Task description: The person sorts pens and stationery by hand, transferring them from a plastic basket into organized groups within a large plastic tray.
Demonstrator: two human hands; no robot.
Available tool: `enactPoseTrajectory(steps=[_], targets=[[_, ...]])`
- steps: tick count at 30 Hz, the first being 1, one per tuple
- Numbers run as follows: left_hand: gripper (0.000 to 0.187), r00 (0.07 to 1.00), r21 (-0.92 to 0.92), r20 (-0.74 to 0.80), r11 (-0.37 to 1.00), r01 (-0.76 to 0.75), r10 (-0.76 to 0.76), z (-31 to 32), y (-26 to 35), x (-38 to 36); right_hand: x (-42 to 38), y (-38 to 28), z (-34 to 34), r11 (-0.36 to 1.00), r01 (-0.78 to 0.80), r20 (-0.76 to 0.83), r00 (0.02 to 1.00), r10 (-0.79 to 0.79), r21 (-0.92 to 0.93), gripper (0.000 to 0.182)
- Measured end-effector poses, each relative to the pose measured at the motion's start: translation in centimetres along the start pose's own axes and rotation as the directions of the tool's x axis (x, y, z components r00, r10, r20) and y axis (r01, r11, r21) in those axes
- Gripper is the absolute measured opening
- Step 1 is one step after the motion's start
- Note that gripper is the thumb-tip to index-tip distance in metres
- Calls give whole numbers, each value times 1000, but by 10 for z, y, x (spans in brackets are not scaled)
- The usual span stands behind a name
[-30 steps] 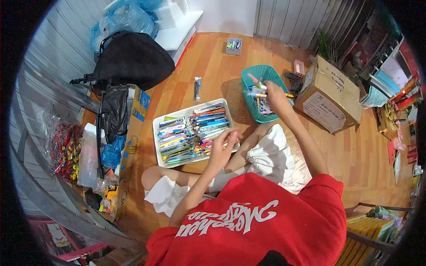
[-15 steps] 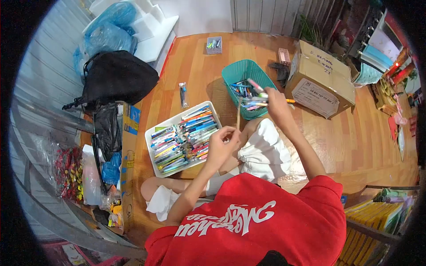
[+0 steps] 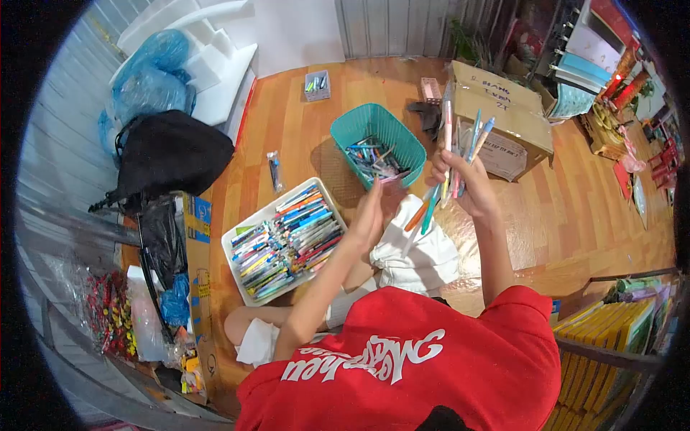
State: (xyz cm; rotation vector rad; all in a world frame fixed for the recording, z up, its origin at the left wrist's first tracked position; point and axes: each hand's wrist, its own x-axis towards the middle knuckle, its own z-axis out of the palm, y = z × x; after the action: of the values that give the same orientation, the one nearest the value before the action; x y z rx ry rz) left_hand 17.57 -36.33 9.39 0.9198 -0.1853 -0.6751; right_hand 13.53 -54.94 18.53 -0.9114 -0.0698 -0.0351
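My right hand [image 3: 471,183] is closed around a bunch of pens [image 3: 460,158] in mixed colours, which fan out above and below the fingers. My left hand [image 3: 369,215] is stretched out at the near edge of the teal plastic basket [image 3: 412,140], seen edge-on with no pen visible in it. Loose pens [image 3: 374,156] lie jumbled on the bottom of that basket. To the left, a white tray [image 3: 330,192] is filled with pens [image 3: 295,230] packed in two side-by-side rows.
A small grey box of pens [image 3: 317,85] and a packaged pen [image 3: 274,172] sit on the wooden floor. Beyond my right hand is a cardboard box [image 3: 503,108] with a pink basket [image 3: 431,90] beside it. A black bag [image 3: 172,154] lies left; yellow books [image 3: 604,330] stand right.
My right hand has lifted the bunch of pens away from over the basket, turning it upright. My left hand has let go of the pen it pinched and straightened its fingers. The camera view has shifted.
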Motion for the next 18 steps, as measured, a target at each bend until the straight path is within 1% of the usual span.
enactPoseTrajectory(steps=[1, 2, 3, 5, 6, 9, 10, 13, 14, 15, 17, 18], targets=[[65, 980, -138, 125, 976, 170, -153, -2, -2, -17, 0, 6, 8, 999, -45, 26, 999, 45, 11, 12], [65, 973, -277, 112, 934, 225, -201, 1, -5, -33, 0, 13, 16, 995, -95, 56, 994, 94, 21, 12], [65, 964, -410, 105, 872, 268, -246, 5, -6, -48, 0, 21, 24, 992, -122, 66, 990, 123, -16, 12], [63, 983, -574, 43, 801, 170, -178, 7, -8, -74, 3, 39, 41, 982, -166, 93, 980, 174, -89, 13], [62, 990, -646, 8, 755, 114, -143, 6, -9, -85, 4, 48, 49, 974, -211, 109, 969, 220, -81, 12], [58, 999, -758, -11, 652, 20, -43, -6, -12, -110, 11, 73, 71, 964, -184, 113, 972, 208, -191, 12], [54, 999, -778, -38, 628, -9, -32, -8, -9, -119, 13, 83, 78, 956, -154, 78, 981, 178, -249, 12], [57, 991, -811, -132, 576, -100, -14, -25, -11, -137, 8, 98, 109, 911, -79, 123, 983, 139, -405, 12], [44, 982, -756, -186, 635, -159, 25, -28, -10, -144, 3, 101, 121, 881, -72, 162, 973, 166, -468, 12], [41, 978, -777, -206, 600, -190, 43, -33, -7, -150, -3, 110, 133, 899, -38, 196, 971, 136, -437, 14], [37, 967, -816, -244, 524, -245, 72, -41, -4, -159, -12, 123, 151, 883, -26, 269, 948, 171, -469, 15], [30, 940, -811, -341, 507, -293, -2, -41, 1, -161, -14, 131, 152, 837, -6, 284, 939, 193, -547, 22]])
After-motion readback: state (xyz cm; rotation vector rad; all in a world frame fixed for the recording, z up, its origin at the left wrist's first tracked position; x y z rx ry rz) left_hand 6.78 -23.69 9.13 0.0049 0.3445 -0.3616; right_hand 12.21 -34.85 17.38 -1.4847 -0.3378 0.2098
